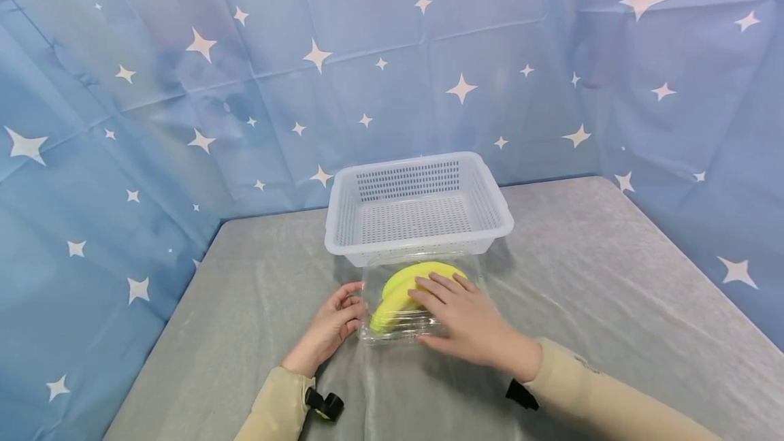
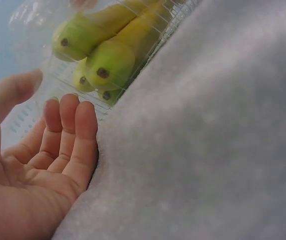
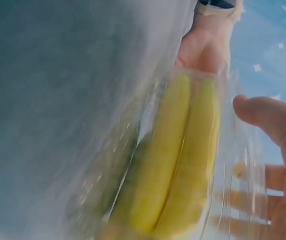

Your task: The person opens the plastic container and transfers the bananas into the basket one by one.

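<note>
right grip (image 1: 468,322) lies flat on the clear banana box (image 1: 392,322); left grip (image 1: 333,324), relaxed, touches its end.

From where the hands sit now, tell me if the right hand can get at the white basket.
Probably yes. The right hand rests on the clear box of bananas, and the white basket stands just behind that box. Nothing lies between them, so the hand looks free to lift and go forward.
</note>
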The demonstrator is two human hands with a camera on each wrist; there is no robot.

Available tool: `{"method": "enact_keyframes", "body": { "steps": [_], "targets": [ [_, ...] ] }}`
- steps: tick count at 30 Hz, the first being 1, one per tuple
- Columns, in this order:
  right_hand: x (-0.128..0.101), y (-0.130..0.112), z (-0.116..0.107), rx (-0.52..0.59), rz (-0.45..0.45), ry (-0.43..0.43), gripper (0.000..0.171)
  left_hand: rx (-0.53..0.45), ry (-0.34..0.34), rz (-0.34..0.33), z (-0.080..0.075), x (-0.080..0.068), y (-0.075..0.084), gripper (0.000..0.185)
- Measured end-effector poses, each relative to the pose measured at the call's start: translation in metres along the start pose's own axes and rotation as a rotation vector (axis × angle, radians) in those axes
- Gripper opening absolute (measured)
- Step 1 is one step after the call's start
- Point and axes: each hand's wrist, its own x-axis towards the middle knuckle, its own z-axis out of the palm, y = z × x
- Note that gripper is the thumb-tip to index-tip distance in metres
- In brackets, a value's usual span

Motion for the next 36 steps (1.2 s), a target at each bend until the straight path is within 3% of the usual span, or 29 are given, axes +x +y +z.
{"method": "enact_keyframes", "body": {
  "steps": [9,18,23,31,36],
  "targets": [
    [-0.023,0.021,-0.007,0.017,0.049,0.077,0.072,-0.005,-0.013,0.003,0.000,-0.001,0.001,0.051],
    [-0.023,0.035,-0.020,0.168,0.087,-0.034,0.065,0.013,-0.008,-0.002,-0.001,-0.001,0.001,0.051],
    [-0.017,0.037,-0.027,0.191,0.092,-0.004,0.062,0.028,-0.007,0.005,0.000,0.001,0.002,0.051],
    [-0.001,0.044,-0.047,0.202,0.037,0.066,0.052,0.146,0.012,0.029,0.000,0.000,0.007,0.049],
    [0.009,0.050,-0.061,0.230,0.041,0.045,0.046,0.252,-0.015,0.052,0.001,0.000,0.012,0.048]
  ]
}}
